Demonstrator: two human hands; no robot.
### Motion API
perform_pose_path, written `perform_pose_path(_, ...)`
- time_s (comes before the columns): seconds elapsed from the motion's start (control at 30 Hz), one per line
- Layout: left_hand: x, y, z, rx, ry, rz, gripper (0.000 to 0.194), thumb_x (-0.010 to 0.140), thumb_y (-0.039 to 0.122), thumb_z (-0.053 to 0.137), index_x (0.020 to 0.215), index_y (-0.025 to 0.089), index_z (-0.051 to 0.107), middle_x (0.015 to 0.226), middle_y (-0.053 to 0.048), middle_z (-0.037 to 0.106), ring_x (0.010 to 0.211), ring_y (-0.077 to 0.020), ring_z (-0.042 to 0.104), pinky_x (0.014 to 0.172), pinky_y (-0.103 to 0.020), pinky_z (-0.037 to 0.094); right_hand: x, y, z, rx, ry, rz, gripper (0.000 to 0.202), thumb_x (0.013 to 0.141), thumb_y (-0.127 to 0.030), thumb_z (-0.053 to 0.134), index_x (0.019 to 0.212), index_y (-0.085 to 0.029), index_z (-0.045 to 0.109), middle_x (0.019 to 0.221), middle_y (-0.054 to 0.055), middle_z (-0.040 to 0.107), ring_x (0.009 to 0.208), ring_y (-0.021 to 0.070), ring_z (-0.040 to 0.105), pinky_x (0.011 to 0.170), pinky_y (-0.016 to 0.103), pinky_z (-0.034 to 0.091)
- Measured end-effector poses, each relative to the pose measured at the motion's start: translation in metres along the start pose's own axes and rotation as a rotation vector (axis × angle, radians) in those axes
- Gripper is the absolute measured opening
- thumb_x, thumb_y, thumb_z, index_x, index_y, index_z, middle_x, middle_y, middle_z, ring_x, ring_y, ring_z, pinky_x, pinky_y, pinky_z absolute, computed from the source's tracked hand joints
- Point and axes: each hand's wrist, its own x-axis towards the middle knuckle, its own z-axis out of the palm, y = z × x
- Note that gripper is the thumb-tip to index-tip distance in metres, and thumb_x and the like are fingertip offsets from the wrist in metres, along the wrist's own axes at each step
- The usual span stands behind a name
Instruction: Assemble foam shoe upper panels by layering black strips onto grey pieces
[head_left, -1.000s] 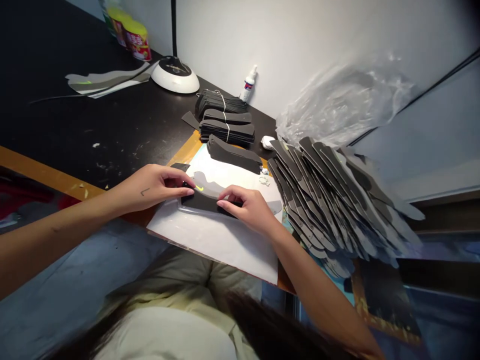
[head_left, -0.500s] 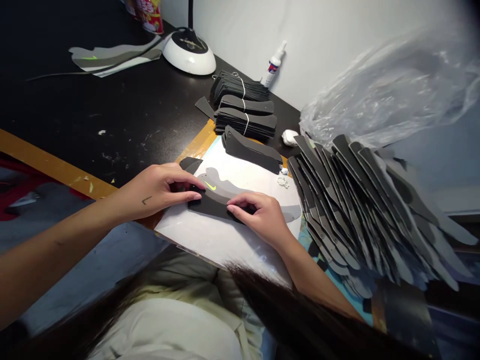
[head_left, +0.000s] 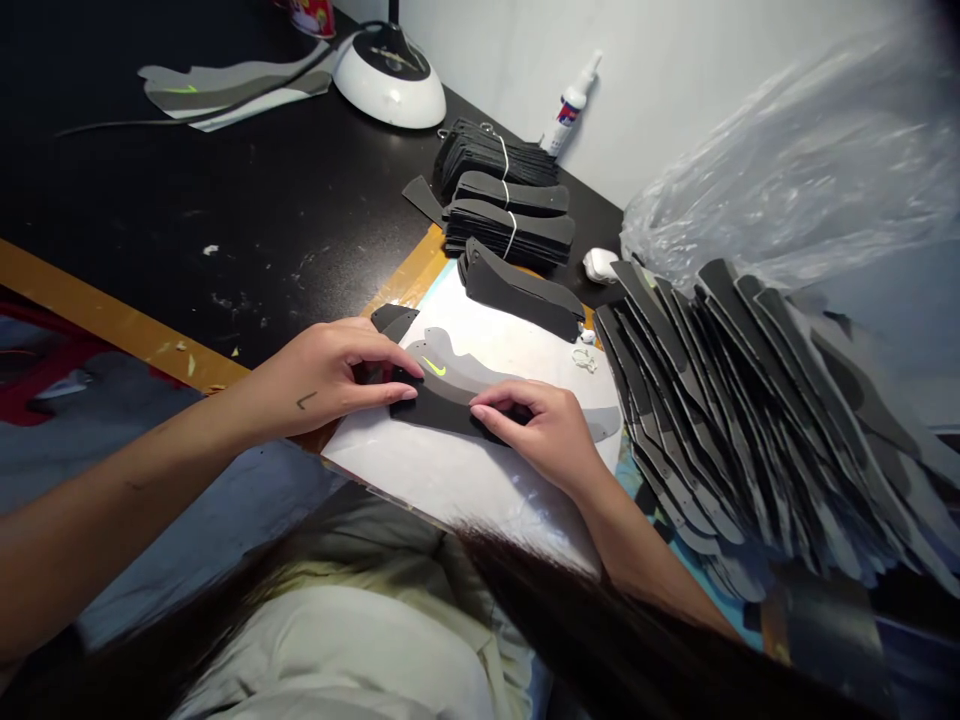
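A grey shoe-upper panel with a yellow-green swoosh lies on a white sheet in front of me. Along its near side sits a curved black shoe piece, lapping the panel. My left hand pinches the left end of the black piece between thumb and fingers. With thumb and fingertips together, my right hand grips its upper edge farther right, where the two layers meet. The panel's right end shows beyond my right hand. Behind it rests a small stack of black pieces.
Tied bundles of black pieces stand farther back. To the right is a large fanned pile of grey-black panels beside a clear plastic bag. A white lamp base, a bottle and a white case stand behind.
The whole view has shifted slightly, with things appearing a little farther right. Both hands keep about the same hold on the black piece.
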Motion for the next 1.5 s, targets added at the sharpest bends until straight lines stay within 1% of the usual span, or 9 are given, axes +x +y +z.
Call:
perform_pose_path(0.13, 0.000, 0.000, 0.000, 0.007, 0.010, -0.003, 0.023, 0.094, 0.048, 0.076, 0.108, 0.031, 0.083, 0.086, 0.000, 0.070, 0.081, -0.0153, 0.059, 0.071, -0.024, 0.042, -0.001, 0.000, 0.001, 0.012, 0.007, 0.017, 0.010, 0.092, -0.027, 0.074, 0.088, -0.024, 0.084, 0.083, 0.000, 0.082, 0.073, 0.0155, 0.069, 0.067, 0.027, 0.048)
perform_pose_path(0.33, 0.000, 0.005, -0.002, -0.020, -0.012, -0.024, 0.019, 0.094, 0.033, 0.080, 0.112, 0.030, 0.082, 0.090, 0.001, 0.069, 0.085, -0.0138, 0.059, 0.074, -0.023, 0.043, -0.001, -0.001, 0.002, 0.002, 0.018, 0.028, 0.009, 0.091, -0.026, 0.075, 0.087, -0.024, 0.084, 0.081, -0.001, 0.081, 0.069, 0.0139, 0.067, 0.065, 0.026, 0.047)
perform_pose_path(0.47, -0.001, 0.006, -0.002, -0.018, -0.009, -0.009, 0.018, 0.095, 0.030, 0.079, 0.113, 0.030, 0.082, 0.091, 0.002, 0.071, 0.087, -0.0136, 0.060, 0.075, -0.024, 0.044, 0.000, -0.002, 0.002, -0.003, 0.022, 0.033, 0.009, 0.091, -0.026, 0.076, 0.087, -0.025, 0.084, 0.082, -0.001, 0.081, 0.070, 0.0145, 0.068, 0.066, 0.027, 0.048)
perform_pose_path(0.57, -0.001, 0.004, -0.001, -0.011, 0.005, 0.010, 0.016, 0.095, 0.031, 0.079, 0.111, 0.030, 0.082, 0.089, 0.002, 0.072, 0.085, -0.0131, 0.061, 0.074, -0.023, 0.044, 0.000, -0.002, 0.002, -0.010, 0.021, 0.033, 0.009, 0.091, -0.026, 0.076, 0.087, -0.025, 0.084, 0.081, -0.002, 0.081, 0.070, 0.0146, 0.069, 0.066, 0.027, 0.048)
perform_pose_path(0.73, 0.002, 0.005, -0.001, 0.029, 0.007, 0.041, 0.016, 0.096, 0.039, 0.075, 0.106, 0.028, 0.084, 0.083, 0.002, 0.074, 0.081, -0.0141, 0.062, 0.070, -0.023, 0.044, -0.001, -0.002, 0.001, -0.025, 0.020, 0.031, 0.009, 0.091, -0.024, 0.076, 0.087, -0.025, 0.084, 0.085, -0.002, 0.082, 0.075, 0.0153, 0.072, 0.068, 0.026, 0.050)
perform_pose_path(0.97, 0.004, 0.010, -0.001, 0.060, 0.012, 0.030, 0.020, 0.098, 0.041, 0.072, 0.105, 0.027, 0.084, 0.085, 0.001, 0.075, 0.082, -0.0141, 0.064, 0.072, -0.022, 0.045, 0.000, -0.003, 0.001, -0.025, 0.017, 0.028, 0.009, 0.091, -0.024, 0.075, 0.087, -0.025, 0.084, 0.087, -0.001, 0.083, 0.077, 0.0160, 0.073, 0.069, 0.026, 0.051)
perform_pose_path(1.2, 0.005, 0.011, -0.001, 0.058, -0.005, -0.022, 0.025, 0.097, 0.048, 0.070, 0.104, 0.028, 0.084, 0.087, -0.001, 0.076, 0.084, -0.0164, 0.065, 0.074, -0.024, 0.047, 0.000, -0.003, 0.000, -0.028, 0.004, 0.035, 0.010, 0.091, -0.025, 0.074, 0.088, -0.025, 0.083, 0.087, 0.000, 0.083, 0.078, 0.0178, 0.073, 0.070, 0.029, 0.051)
perform_pose_path(1.37, 0.004, 0.012, -0.001, 0.048, 0.010, -0.023, 0.022, 0.095, 0.046, 0.072, 0.103, 0.029, 0.084, 0.084, 0.000, 0.074, 0.080, -0.0150, 0.063, 0.071, -0.024, 0.045, 0.000, -0.003, 0.001, -0.030, -0.001, 0.038, 0.010, 0.091, -0.025, 0.074, 0.088, -0.025, 0.083, 0.088, 0.000, 0.083, 0.078, 0.0174, 0.072, 0.070, 0.029, 0.050)
perform_pose_path(1.5, 0.005, 0.012, -0.001, 0.036, 0.005, -0.047, 0.021, 0.094, 0.045, 0.073, 0.102, 0.029, 0.084, 0.083, 0.001, 0.073, 0.081, -0.0148, 0.063, 0.071, -0.023, 0.045, -0.001, -0.003, 0.003, -0.049, 0.029, 0.012, 0.009, 0.091, -0.024, 0.074, 0.087, -0.024, 0.082, 0.085, 0.000, 0.082, 0.074, 0.0166, 0.069, 0.069, 0.029, 0.048)
